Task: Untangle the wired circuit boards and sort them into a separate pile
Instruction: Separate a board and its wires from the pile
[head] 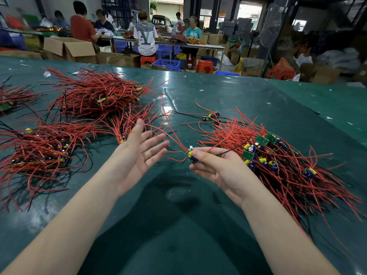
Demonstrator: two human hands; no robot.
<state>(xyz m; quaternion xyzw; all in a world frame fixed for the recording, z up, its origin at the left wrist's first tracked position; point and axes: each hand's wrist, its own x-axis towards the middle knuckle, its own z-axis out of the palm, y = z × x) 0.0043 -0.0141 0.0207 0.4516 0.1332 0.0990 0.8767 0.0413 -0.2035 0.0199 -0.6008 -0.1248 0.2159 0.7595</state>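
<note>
Fingers [200, 154] of the right hand [218, 167] pinching one small circuit board [191, 155] above the green table [228, 92], near the middle. Carrying a yellow block and a blue capacitor on green board; trailing a long red wire [168, 120] up and away, plus a thin black wire [232, 149] toward the right. Mostly hiding behind fingertips, so board face hard to make out.

Hovering just left, palm up, left hand [139, 153] with fingers spread and relaxed, gripping nothing.

Lying right of the hands, sorted pile [278, 155] of boards with red and black leads fanning outward. Sitting left and farther back, tangled heaps [93, 94] burying their boards under red wire; nearest left heap [33, 149] running off the frame edge. Blurring in the background, people [146, 34] at other tables.
</note>
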